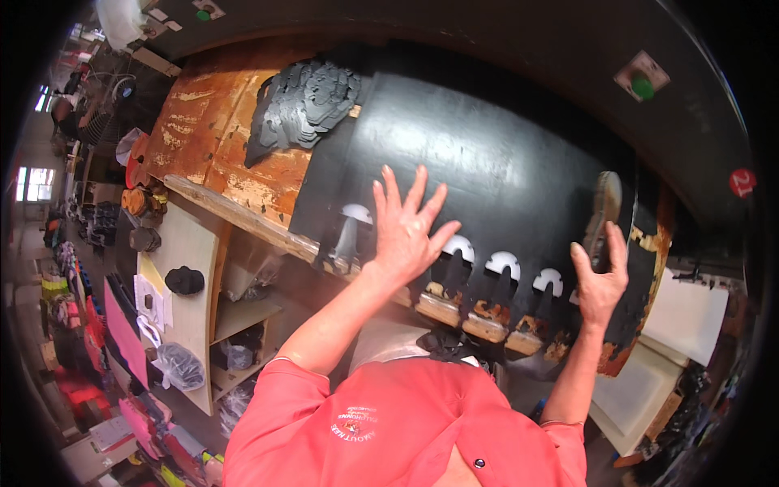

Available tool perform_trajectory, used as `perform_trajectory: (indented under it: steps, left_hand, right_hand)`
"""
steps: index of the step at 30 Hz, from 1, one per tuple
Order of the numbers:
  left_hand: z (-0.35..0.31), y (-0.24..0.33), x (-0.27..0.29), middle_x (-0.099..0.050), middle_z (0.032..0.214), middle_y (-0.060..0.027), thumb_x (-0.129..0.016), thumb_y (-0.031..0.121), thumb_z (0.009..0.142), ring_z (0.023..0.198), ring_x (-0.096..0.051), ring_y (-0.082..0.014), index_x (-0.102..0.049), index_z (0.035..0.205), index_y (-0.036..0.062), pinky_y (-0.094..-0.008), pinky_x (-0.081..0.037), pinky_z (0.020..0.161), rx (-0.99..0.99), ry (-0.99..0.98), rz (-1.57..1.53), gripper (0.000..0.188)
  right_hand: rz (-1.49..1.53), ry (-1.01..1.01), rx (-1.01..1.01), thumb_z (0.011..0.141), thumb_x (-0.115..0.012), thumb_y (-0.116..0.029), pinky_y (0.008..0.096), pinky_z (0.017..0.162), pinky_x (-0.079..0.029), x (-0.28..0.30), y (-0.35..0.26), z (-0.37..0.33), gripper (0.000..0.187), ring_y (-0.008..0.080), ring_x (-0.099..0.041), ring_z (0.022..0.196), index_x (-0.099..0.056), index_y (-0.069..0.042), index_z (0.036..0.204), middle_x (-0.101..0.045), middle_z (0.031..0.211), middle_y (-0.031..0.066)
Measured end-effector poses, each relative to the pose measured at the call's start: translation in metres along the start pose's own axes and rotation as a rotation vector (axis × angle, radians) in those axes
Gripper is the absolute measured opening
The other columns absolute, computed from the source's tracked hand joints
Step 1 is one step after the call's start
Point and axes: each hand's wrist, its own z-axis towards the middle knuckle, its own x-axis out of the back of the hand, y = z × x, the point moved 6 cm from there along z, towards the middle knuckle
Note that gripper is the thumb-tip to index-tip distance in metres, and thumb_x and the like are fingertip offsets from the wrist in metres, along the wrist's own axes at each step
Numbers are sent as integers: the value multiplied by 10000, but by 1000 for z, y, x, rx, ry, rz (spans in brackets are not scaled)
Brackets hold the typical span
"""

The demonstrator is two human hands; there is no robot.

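Note:
A large black sheet (487, 162) lies across the worktable, with arch-shaped cut-outs along its near edge. My left hand (410, 231) rests on this sheet, fingers spread and nothing in its grasp. At the sheet's right side stands a narrow, sole-shaped cutting die (607, 199) with a tan top and dark side. My right hand (602, 284) has its near end between thumb and fingers. White arched shapes (503, 264) show in the cut-outs. The palm side of both hands is hidden.
A pile of dark grey cut pieces (308, 101) lies on the worn brown tabletop (203, 122) at far left. A dark machine beam with a green button (641, 85) spans the far side. Left of me stands a shelf unit (243, 316); a pale board (686, 304) is at right.

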Motion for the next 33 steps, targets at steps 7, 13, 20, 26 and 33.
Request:
perform_trajectory:
  steps: [7, 13, 20, 26, 33]
  left_hand:
    - [15, -83, 34, -279, 1685, -385, -793, 300, 967, 1578, -244, -583, -363, 1619, -38, -653, -243, 1280, 22, 64, -34, 851]
    - [23, -98, 19, -270, 1633, -468, -790, 286, 961, 1551, -254, -623, -408, 1539, -144, -654, -248, 1276, -7, -14, -99, 816]
    - [27, -97, 13, -279, 1633, -461, -770, 319, 977, 1565, -228, -616, -422, 1528, -153, -635, -224, 1294, 25, -58, -145, 804]
    - [30, -102, 24, -283, 1647, -443, -744, 231, 993, 1572, -230, -605, -432, 1536, -142, -637, -230, 1294, 7, -24, -292, 728]
    - [3, -135, 40, -371, 1683, -307, -676, -40, 954, 1559, -347, -530, -402, 1604, -47, -600, -308, 1275, -98, -29, -410, 705]
  right_hand:
    - [-361, -2, 78, 804, -916, -212, 509, 1148, -446, -58, -9, -9, 685, 432, -542, 1370, -671, -9, 1411, -575, 1500, 252]
    - [-407, 12, 6, 825, -884, -171, 499, 1173, -440, -47, -1, -22, 671, 417, -539, 1408, -652, -38, 1441, -565, 1533, 224]
    - [-423, -18, 39, 838, -882, -180, 490, 1180, -439, -44, 3, -21, 700, 400, -545, 1410, -620, -68, 1477, -545, 1540, 211]
    - [-434, -125, 49, 808, -890, -177, 471, 1203, -422, -38, -1, -15, 785, 377, -525, 1446, -587, -70, 1525, -537, 1557, 186]
    - [64, 37, -195, 860, -858, -40, 368, 1191, -426, -62, -25, -22, 668, 233, -586, 1367, -626, -18, 1486, -627, 1461, 119]
